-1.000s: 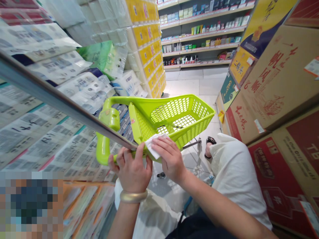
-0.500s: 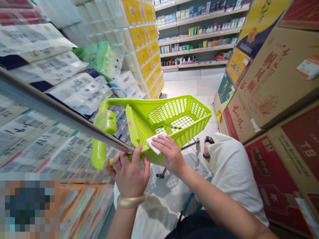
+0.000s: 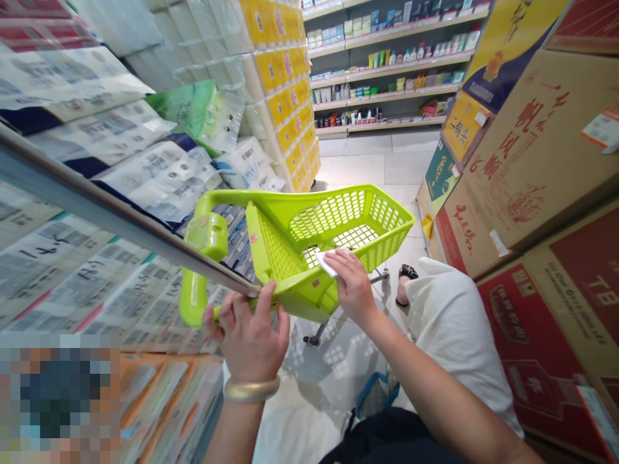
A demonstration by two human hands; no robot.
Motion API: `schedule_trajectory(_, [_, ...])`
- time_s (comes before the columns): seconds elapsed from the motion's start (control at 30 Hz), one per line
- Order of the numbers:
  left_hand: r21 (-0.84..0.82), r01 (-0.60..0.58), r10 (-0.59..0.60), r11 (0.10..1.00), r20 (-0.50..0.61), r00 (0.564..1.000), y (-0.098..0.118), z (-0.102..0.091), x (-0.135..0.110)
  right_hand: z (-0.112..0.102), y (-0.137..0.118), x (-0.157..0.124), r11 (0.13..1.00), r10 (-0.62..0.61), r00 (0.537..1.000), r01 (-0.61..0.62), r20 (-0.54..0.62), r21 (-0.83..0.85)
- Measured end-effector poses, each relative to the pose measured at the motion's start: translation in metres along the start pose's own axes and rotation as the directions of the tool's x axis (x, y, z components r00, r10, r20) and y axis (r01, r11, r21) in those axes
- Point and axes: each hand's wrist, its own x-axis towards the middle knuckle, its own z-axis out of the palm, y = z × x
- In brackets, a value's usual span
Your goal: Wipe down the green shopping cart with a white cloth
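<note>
Rightward, tall cardboard cartons [image 3: 536, 148] wall the aisle, and wrapped paper packs [image 3: 145, 174] fill the shelving on the left. Between them stands our green cart basket [image 3: 387, 248], just ahead of us. Our left hand [image 3: 251, 335] has its fingers clamped around the basket's near edge. Our right hand [image 3: 355, 290] curls its fingers over a white wipe [image 3: 326, 261], pressing it against the basket's near right rim.

i see the floor aisle [image 3: 362, 169] open at 12 o'clock beyond the cart [image 3: 367, 212]; stacked packs [image 3: 145, 177] crowd 9 o'clock, cardboard boxes [image 3: 536, 161] wall off 3 o'clock.
</note>
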Motion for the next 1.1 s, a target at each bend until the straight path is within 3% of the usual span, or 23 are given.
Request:
schedule_trajectory(0.1, [-0.022,0.01,-0.01,1.0,0.031,0.999,0.005,-0.01,0.0,-0.002,0.004,0.0,0.999,0.037,0.999,-0.038,-0.034,-0.036])
schedule_trajectory(0.23, [-0.119,0.053,-0.067,0.991,-0.115,0.991,0.022,-0.025,0.0,-0.001,-0.01,-0.004,0.991,-0.107,0.993,0.103,0.05,0.082])
schedule_trajectory(0.3, [-0.196,0.062,-0.09,0.979,-0.137,0.986,0.031,-0.03,0.003,-0.002,-0.008,-0.007,0.985,-0.133,0.99,0.128,0.04,0.116])
schedule_trajectory(0.47, [-0.291,0.075,-0.125,0.954,-0.155,0.98,0.044,-0.031,0.006,-0.006,0.013,-0.012,0.998,0.031,0.993,-0.024,-0.11,0.062])
schedule_trajectory(0.57, [-0.31,0.031,-0.086,0.95,-0.167,0.982,0.05,-0.025,-0.005,-0.006,0.007,-0.013,0.997,0.007,0.998,-0.001,-0.068,0.082])
schedule_trajectory(0.67, [-0.331,-0.14,0.124,0.933,-0.068,0.99,0.058,-0.02,-0.012,-0.006,0.001,-0.012,0.987,-0.097,0.995,0.098,-0.011,0.128])
schedule_trajectory(0.77, [-0.3,-0.278,0.304,0.912,0.043,0.952,0.067,-0.017,0.004,-0.009,0.009,-0.011,0.989,-0.098,0.994,0.102,-0.042,0.108])
schedule_trajectory(0.83, [-0.243,-0.295,0.327,0.924,0.104,0.939,0.07,-0.014,0.022,-0.01,0.017,-0.01,0.998,-0.01,0.992,0.018,-0.122,0.059])
schedule_trajectory(0.93, [-0.13,-0.23,0.251,0.965,0.184,0.95,0.073,-0.005,0.048,-0.008,0.016,-0.011,0.998,0.063,0.983,-0.058,-0.174,0.035])
schedule_trajectory(1.1, [-0.034,-0.219,0.218,0.975,0.315,0.924,0.072,0.011,0.055,-0.003,0.008,-0.017,0.99,-0.08,0.996,0.084,-0.037,0.116])
